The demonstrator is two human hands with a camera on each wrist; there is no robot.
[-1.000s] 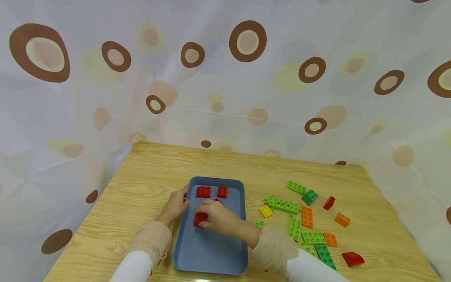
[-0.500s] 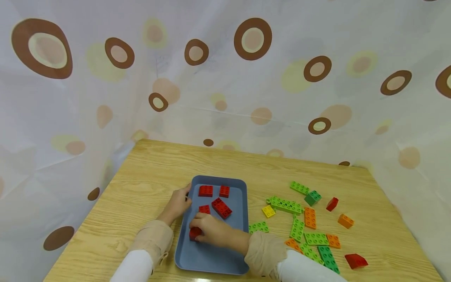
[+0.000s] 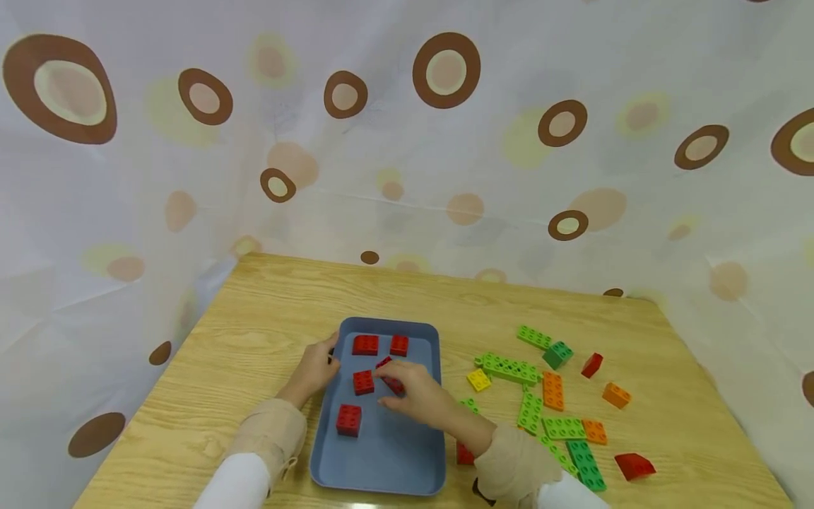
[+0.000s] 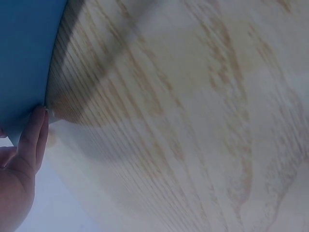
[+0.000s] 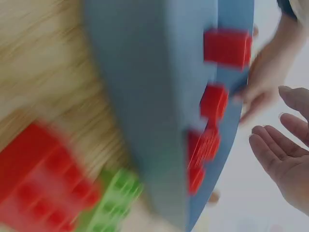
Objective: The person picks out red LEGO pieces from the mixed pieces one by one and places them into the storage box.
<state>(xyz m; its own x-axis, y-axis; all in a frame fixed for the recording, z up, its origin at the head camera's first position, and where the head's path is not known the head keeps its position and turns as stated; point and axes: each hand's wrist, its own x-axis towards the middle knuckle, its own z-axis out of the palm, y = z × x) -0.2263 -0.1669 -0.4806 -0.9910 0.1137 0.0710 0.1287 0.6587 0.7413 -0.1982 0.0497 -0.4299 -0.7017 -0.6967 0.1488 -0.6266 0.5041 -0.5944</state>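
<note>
A blue-grey tray (image 3: 378, 481) holds several red toy bricks. One red brick (image 3: 348, 420) stands at its left, and a smaller red brick (image 3: 363, 382) lies behind that. My right hand (image 3: 416, 396) is over the tray with thumb and fingers apart, holding nothing; it partly covers another red brick (image 3: 386, 364). In the right wrist view, the right hand's fingers (image 5: 263, 150) also show spread and bare. My left hand (image 3: 311, 371) rests against the tray's left side. The left wrist view shows its fingers (image 4: 33, 133) straight along the outer wall.
Right of the tray lie loose bricks: light green bricks (image 3: 509, 369), a yellow brick (image 3: 479, 379), orange bricks (image 3: 553, 391), dark green bricks (image 3: 586, 465) and a red sloped brick (image 3: 634, 466). Another red brick (image 3: 465, 454) lies near the right forearm. A patterned curtain (image 3: 394, 141) surrounds the wooden table (image 3: 286, 283).
My right hand carried a red brick towards the tray's near left, let it go there, then moved up and right. The left hand stayed at the tray's side.
</note>
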